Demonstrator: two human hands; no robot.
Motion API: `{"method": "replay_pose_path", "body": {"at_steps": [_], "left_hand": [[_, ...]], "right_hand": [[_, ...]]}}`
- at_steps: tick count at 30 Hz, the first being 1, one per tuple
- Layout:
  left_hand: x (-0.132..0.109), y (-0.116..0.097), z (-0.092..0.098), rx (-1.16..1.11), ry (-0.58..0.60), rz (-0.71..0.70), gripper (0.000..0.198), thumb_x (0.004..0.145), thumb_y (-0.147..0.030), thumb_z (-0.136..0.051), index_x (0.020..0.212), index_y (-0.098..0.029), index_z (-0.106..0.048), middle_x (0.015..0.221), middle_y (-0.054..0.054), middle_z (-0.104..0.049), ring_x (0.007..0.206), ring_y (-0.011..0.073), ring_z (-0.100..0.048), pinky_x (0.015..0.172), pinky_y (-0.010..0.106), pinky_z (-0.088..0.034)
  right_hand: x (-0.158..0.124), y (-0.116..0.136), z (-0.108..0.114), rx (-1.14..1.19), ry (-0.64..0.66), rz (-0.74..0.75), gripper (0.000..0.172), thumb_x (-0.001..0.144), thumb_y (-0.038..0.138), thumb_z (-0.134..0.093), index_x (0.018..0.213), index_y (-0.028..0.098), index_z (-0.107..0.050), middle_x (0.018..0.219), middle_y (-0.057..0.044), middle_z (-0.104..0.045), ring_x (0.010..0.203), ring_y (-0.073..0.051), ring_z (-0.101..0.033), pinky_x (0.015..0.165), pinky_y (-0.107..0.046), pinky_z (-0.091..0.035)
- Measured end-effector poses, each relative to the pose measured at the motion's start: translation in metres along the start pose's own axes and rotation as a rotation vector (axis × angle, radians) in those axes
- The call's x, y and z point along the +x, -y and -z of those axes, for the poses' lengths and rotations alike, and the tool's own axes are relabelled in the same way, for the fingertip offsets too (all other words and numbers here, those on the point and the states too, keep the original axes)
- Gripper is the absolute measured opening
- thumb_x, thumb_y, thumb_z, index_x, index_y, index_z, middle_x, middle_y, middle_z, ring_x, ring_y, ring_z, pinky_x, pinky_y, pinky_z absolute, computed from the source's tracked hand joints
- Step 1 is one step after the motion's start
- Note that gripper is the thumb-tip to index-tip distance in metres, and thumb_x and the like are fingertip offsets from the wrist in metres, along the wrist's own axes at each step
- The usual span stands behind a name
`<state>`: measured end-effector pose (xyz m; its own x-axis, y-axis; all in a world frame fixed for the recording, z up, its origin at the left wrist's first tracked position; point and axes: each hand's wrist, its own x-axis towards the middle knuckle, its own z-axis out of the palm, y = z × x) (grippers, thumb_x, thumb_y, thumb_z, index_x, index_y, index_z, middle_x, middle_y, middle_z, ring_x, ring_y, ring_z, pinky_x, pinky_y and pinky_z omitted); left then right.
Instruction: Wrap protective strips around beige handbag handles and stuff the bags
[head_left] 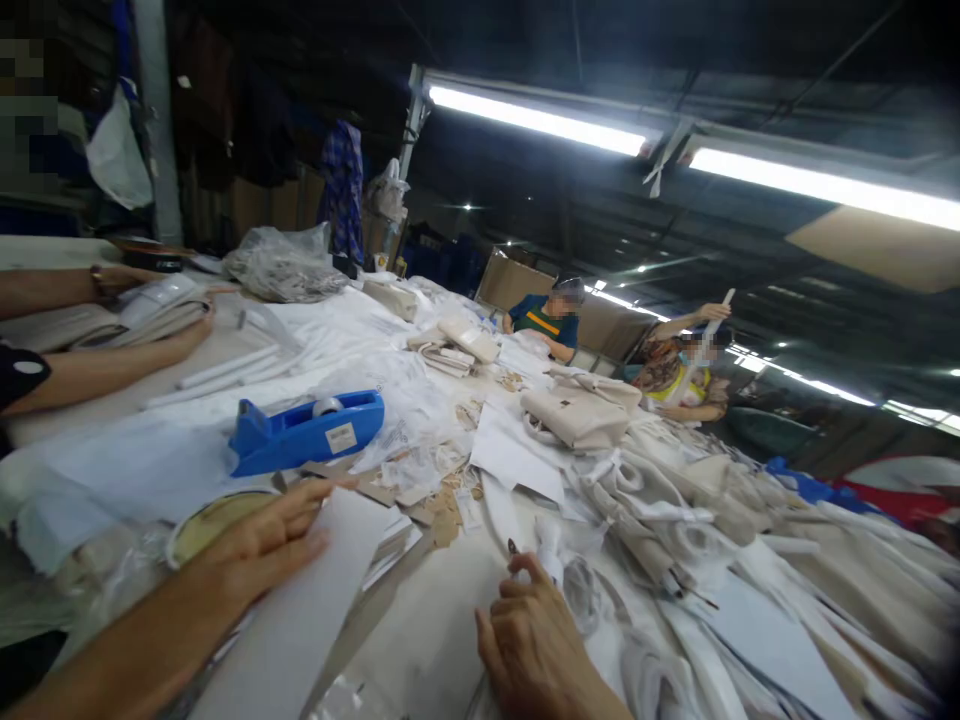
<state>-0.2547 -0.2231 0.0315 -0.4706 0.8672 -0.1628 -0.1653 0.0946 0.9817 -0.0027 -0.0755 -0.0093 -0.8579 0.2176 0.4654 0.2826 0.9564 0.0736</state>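
My left hand (262, 545) lies along the upper left edge of a stack of white sheets (300, 620), fingers stretched out and thumb over the top sheet. My right hand (536, 630) is over the pale tabletop, index finger bent and thumb apart. A small, dark-tipped thing (513, 547) pokes out above its index finger; its kind is not clear, and the palm side is hidden. Just beyond my left hand stands a blue tape dispenser (307, 432). Left of that hand lies a tape roll (214, 525). Brown tags with strings (448, 505) are scattered between the hands.
Pale fabric bags (581, 415) and straps (660, 500) pile up on the right. A white sheet (517, 455) lies ahead. At left, another person's hands (187, 335) hold a folded pale bag. Two people (551, 315) (686, 370) are farther along the table.
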Motion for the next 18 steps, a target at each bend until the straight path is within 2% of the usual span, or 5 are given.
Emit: {"method": "replay_pose_path", "body": {"at_steps": [3,5,8,11,18], "left_hand": [[-0.007,0.020,-0.028,-0.087,0.133,0.091,0.072,0.070,-0.043,-0.066,0.135,-0.028,-0.040,0.127,0.006,-0.060,0.111,0.0273,-0.060,0.084,0.036,-0.053],[-0.010,0.026,-0.041,-0.102,0.225,0.128,0.064,0.073,-0.034,-0.063,0.133,-0.028,-0.041,0.132,0.005,-0.057,0.113,0.0245,-0.058,0.089,0.035,-0.051],[-0.008,0.027,-0.054,-0.204,0.348,0.175,0.063,0.075,-0.028,-0.063,0.134,-0.026,-0.040,0.130,0.008,-0.058,0.096,0.0215,-0.065,0.076,0.032,-0.054],[-0.002,0.027,-0.068,-0.268,0.347,0.211,0.064,0.073,-0.025,-0.066,0.133,-0.022,-0.042,0.119,0.009,-0.064,0.077,0.0167,-0.066,0.062,0.025,-0.052],[0.008,0.032,-0.110,-0.345,0.457,0.299,0.063,0.066,-0.019,-0.073,0.125,-0.013,-0.051,0.108,0.012,-0.067,0.075,0.0157,-0.065,0.064,0.024,-0.049]], "right_hand": [[0.003,0.001,0.013,0.066,0.000,-0.017,0.041,0.086,0.010,-0.040,0.045,0.017,-0.042,0.041,0.004,-0.051,0.046,-0.009,-0.041,0.088,-0.033,-0.033],[0.003,0.002,0.025,0.116,0.022,-0.042,0.043,0.088,0.011,-0.037,0.046,0.017,-0.042,0.043,0.004,-0.050,0.047,-0.008,-0.041,0.087,-0.033,-0.034],[0.002,0.001,0.044,0.190,0.079,-0.064,0.045,0.091,0.012,-0.034,0.047,0.017,-0.040,0.046,0.004,-0.048,0.050,-0.009,-0.042,0.087,-0.034,-0.035],[-0.001,-0.002,0.059,0.258,0.130,-0.072,0.044,0.093,0.013,-0.034,0.049,0.017,-0.040,0.049,0.004,-0.046,0.054,-0.009,-0.041,0.090,-0.035,-0.035],[-0.006,-0.008,0.070,0.334,0.125,-0.058,0.038,0.089,0.010,-0.038,0.052,0.018,-0.038,0.050,0.004,-0.043,0.054,-0.009,-0.037,0.090,-0.038,-0.035]]}}
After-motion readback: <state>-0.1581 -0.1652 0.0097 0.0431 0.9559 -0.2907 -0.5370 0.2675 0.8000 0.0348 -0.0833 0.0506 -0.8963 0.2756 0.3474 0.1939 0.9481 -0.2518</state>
